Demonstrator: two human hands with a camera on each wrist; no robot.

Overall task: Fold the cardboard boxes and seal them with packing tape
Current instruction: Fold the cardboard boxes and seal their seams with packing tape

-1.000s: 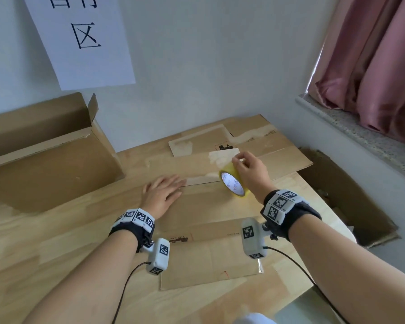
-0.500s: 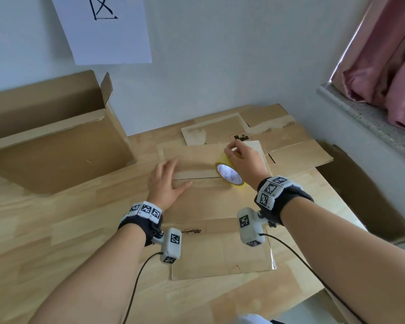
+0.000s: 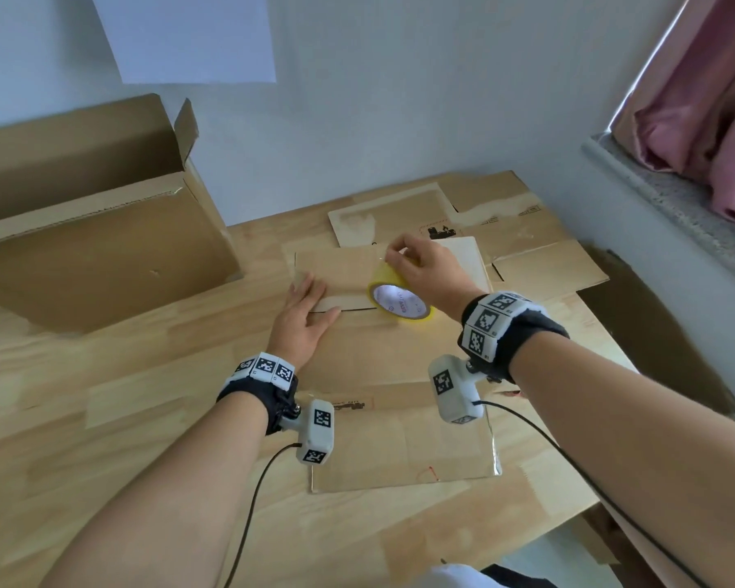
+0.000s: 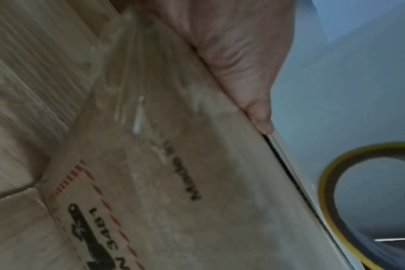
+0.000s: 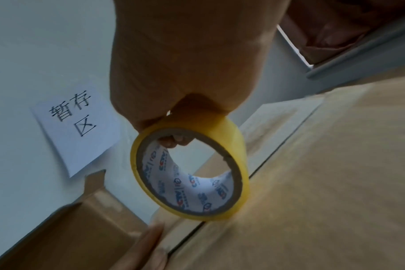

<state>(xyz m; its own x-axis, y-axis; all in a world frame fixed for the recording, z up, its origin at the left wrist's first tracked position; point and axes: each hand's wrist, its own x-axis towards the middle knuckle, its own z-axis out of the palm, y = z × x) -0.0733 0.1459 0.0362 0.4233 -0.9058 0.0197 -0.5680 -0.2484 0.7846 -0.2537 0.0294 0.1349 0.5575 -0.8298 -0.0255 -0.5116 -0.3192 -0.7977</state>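
Observation:
A flat brown cardboard box (image 3: pixel 399 367) lies on the wooden table (image 3: pixel 102 418), its two flaps meeting at a seam. My left hand (image 3: pixel 306 307) lies flat across the seam's left end and presses the far flap down. My right hand (image 3: pixel 425 265) pinches a yellow roll of packing tape (image 3: pixel 399 303), which stands on edge at the seam. The left wrist view shows my left hand (image 4: pixel 238 54) on the printed cardboard box (image 4: pixel 173 182) and the tape roll (image 4: pixel 330 191) at right. The right wrist view shows my right hand (image 5: pixel 185 64) holding the roll (image 5: pixel 189 173), one fingertip inside its core.
A large open cardboard box (image 3: pixel 102 248) stands at the table's back left. Flattened cardboard sheets (image 3: pixel 518 231) lie behind the box I work on. More cardboard (image 3: pixel 654 341) leans beside the table at right, below a window sill (image 3: pixel 675 205). A paper sign (image 5: pixel 76 131) hangs on the wall.
My left hand has slid forward from the near panel onto the far flap. My right hand keeps the tape roll at the seam. The head view has tilted down and nearer.

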